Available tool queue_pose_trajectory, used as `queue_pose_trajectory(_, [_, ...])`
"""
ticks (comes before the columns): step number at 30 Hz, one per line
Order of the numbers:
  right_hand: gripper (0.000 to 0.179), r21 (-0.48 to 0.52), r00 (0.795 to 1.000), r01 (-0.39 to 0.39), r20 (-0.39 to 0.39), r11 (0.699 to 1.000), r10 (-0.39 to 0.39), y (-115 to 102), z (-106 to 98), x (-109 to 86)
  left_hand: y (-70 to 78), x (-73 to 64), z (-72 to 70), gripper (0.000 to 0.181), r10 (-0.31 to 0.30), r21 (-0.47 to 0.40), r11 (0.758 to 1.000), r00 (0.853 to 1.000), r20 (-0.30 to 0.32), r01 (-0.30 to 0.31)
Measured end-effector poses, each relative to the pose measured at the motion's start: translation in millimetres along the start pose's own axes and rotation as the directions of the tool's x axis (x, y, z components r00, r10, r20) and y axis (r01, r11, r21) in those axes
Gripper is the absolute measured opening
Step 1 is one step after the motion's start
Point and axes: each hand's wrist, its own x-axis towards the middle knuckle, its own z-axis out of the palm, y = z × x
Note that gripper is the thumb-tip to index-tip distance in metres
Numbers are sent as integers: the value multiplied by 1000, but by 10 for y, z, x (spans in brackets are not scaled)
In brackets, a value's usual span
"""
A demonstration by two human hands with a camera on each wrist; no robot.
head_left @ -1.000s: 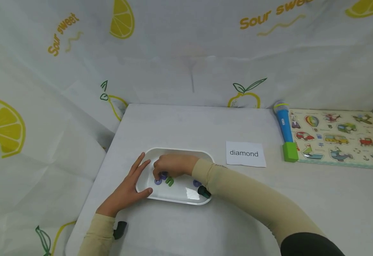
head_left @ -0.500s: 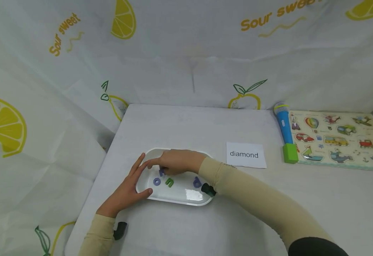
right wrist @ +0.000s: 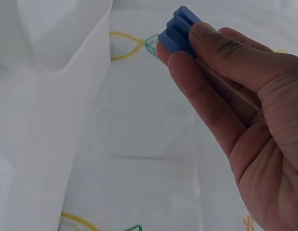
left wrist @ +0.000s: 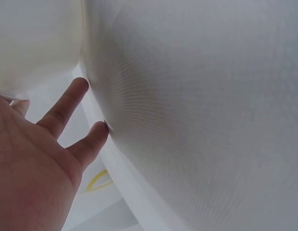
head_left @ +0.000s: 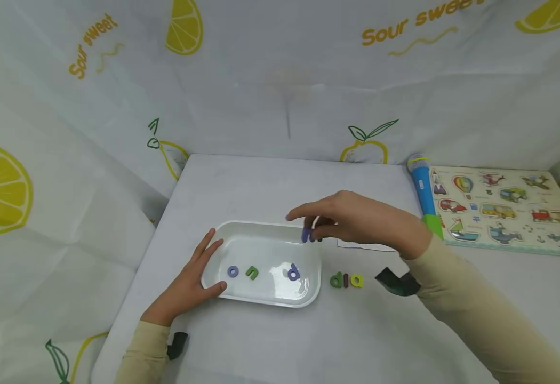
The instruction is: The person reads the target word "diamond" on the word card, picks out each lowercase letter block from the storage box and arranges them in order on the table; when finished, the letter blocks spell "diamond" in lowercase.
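Pinches blue letter (head_left: 305,234) in right hand (head_left: 357,220), lifted near far right corner of white tray (head_left: 261,252); rests left hand (head_left: 185,290) against left end, with fingers spread wide.

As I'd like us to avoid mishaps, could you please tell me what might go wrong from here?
The right hand pinches the small blue letter, which could slip and fall. That hand hides most of the white card, so any print may go unread. The dark wrist piece is near the three letters beside the tray and might nudge them.
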Motion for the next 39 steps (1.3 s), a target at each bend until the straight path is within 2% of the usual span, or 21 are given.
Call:
queue_pose_trajectory(5, [53,3,985,-45,-169,999,45,176,-29,-533,13,2,-21,91,-5,-2,1000,1000,1,5])
queue_pose_trajectory(7, [52,-11,973,-97,-209,995,93,225,8,-707,16,1,-24,91,-7,1,1000,1000,3,7])
queue_pose_trajectory(11, [52,-38,947,-208,-257,977,191,341,164,-1001,13,-6,-15,91,-8,-6,1000,1000,7,8])
queue_pose_trajectory(13, [53,-37,937,-238,-273,970,219,423,284,-1127,6,-7,-8,90,-9,-9,1000,1000,9,9])
queue_pose_trajectory(16, [53,7,933,-268,-246,963,261,543,488,-1273,-4,-8,-9,90,-6,-4,1000,1000,9,6])
queue_pose_trajectory(20, [50,97,927,-336,-144,937,347,639,758,-1359,8,-7,-41,90,-1,-3,1000,1000,18,1])
queue_pose_trajectory(22, [49,117,922,-354,-126,928,367,670,874,-1363,15,-4,-57,91,-3,-8,1000,1000,26,3])
queue_pose_trajectory(28, [47,36,915,-352,-196,935,352,706,1072,-1309,11,1,-53,92,-2,-13,1000,1000,31,2])
queue_pose_trajectory(32, [49,5,898,-382,-235,924,372,696,1112,-1312,16,11,-45,91,-2,-8,1000,999,34,2])
queue_pose_trajectory(35, [51,2,892,-397,-233,918,386,694,1127,-1326,18,12,-45,91,-7,-3,1000,999,35,7])
queue_pose_trajectory(39, [49,-19,898,-401,-208,916,388,703,1166,-1318,13,7,-42,92,-8,-2,1000,999,31,8])
